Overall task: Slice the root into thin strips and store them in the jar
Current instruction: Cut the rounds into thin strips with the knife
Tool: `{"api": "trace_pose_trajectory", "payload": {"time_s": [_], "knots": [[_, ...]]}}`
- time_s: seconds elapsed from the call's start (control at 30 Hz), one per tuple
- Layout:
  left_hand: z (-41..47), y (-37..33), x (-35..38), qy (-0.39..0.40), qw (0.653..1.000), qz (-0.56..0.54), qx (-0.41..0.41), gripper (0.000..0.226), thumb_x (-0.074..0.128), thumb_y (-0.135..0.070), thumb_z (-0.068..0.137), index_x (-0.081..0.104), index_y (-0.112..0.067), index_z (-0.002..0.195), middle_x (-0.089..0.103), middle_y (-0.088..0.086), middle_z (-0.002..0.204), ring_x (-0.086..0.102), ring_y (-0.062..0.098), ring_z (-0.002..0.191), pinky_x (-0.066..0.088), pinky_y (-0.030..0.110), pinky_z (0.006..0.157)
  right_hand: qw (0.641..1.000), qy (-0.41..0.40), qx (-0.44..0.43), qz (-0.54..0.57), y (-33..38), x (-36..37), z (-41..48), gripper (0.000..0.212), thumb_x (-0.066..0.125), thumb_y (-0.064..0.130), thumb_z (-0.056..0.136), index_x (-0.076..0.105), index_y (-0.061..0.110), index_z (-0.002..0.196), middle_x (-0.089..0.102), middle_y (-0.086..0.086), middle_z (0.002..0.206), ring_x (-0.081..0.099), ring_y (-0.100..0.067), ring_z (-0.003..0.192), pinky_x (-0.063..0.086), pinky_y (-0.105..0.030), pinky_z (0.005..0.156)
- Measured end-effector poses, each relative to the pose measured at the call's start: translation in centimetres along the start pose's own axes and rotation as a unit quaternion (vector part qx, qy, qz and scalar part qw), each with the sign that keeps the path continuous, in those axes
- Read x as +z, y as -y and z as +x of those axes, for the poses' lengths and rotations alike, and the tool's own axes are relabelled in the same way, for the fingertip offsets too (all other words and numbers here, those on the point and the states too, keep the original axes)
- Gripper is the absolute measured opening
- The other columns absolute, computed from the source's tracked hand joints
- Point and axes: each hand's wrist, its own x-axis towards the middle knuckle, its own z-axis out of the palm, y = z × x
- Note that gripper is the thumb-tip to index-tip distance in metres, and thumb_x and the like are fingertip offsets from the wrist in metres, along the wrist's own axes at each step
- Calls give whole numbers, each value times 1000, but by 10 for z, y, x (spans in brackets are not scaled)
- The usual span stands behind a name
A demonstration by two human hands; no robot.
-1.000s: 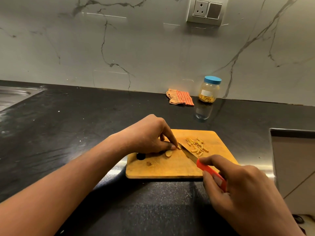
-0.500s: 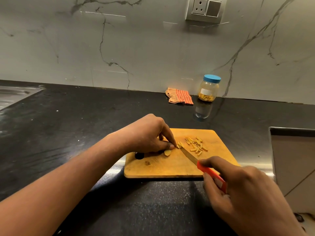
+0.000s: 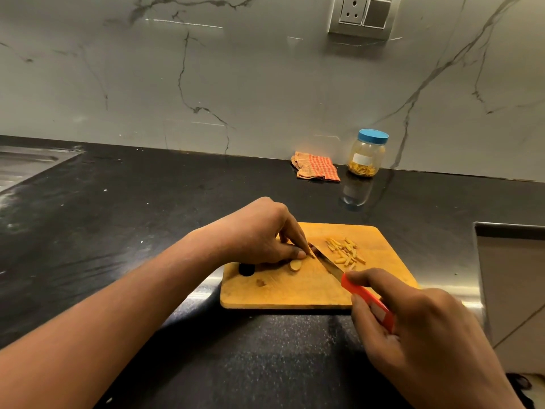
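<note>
A small piece of root (image 3: 311, 255) is pinned to the middle of the cutting board (image 3: 295, 295) by the curled fingertips of the left hand (image 3: 259, 236); most of it is hidden beneath them. The knife (image 3: 328, 264) is gripped by its orange handle in the right hand (image 3: 427, 335), near the board's front right corner. Its blade is laid slantwise toward the far left, and its tip is set just beside the left fingertips. The next cut is judged to depend on that narrow margin. Cut strips (image 3: 345, 252) are heaped right of the blade, and a spare slice (image 3: 295, 265) lies by the thumb. The lidded jar (image 3: 367, 156) is kept well apart at the table's far edge, beside a checked cloth (image 3: 317, 169).
</note>
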Motion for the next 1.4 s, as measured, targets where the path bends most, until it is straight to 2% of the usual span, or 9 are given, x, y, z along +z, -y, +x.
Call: {"api": "trace_pose_trajectory", "payload": {"time_s": [0.13,0.43,0.53,0.63,0.73,0.87,1.0,1.17,1.4], "knots": [[0,0,0,-1,1000,3,4,21,67,-26,91,75,-28,111,69,-12,114,62,9,103,50,17,81,1000,4,4,13,-2,0,0,29,58,41,75,64,37,104,57,9,50,38,-6,33,30,-16,35],[0,-1,-1,5,1000,20,7,21,66,-26,92,75,-26,111,65,-12,115,60,9,101,46,13,77,1000,25,-6,10,1,-4,4,27,59,39,75,66,36,101,39,19,44,31,-5,30,19,-9,38],[1,-1,-1,7,1000,21,6,22,66,-26,92,75,-26,111,64,-12,115,59,9,102,46,13,77,999,42,-2,-17,1,-5,9,32,47,48,78,63,37,103,47,12,45,40,-9,34,31,-21,32],[1,-1,-1,9,1000,25,8,22,66,-26,92,75,-26,112,64,-12,115,59,9,101,46,13,77,997,52,-12,-48,2,-3,14,39,37,53,80,61,38,108,53,7,50,46,-9,39,43,-30,34],[0,-1,-2,9,999,30,12,22,66,-26,92,75,-27,112,64,-12,116,59,8,102,49,16,80,997,54,-27,-58,5,2,21,34,43,50,87,54,40,118,57,7,60,51,-9,48,48,-28,44],[-1,-2,-2,5,999,33,11,22,66,-26,92,75,-28,112,64,-12,116,59,9,102,50,18,82,996,49,-33,-68,6,9,23,33,45,48,90,51,41,121,57,8,63,50,-9,50,44,-22,44],[0,-2,-2,6,999,38,10,22,65,-25,93,75,-27,112,65,-11,115,60,9,102,52,20,84,996,66,-15,-52,0,2,13,36,39,52,83,55,40,113,55,7,54,50,-11,44,47,-33,41],[-1,-2,-2,4,999,36,8,21,65,-26,93,75,-27,111,66,-11,116,61,9,103,53,22,88,998,38,0,-47,-4,-14,4,31,47,49,76,60,41,103,53,7,47,49,-16,37,43,-33,34],[-2,2,-4,-11,1000,16,1,18,67,-25,92,76,-28,106,70,-12,112,63,7,99,50,19,86,999,32,-4,-12,-4,-15,4,27,55,46,79,60,39,105,49,15,49,41,-9,34,34,-18,34]]}}
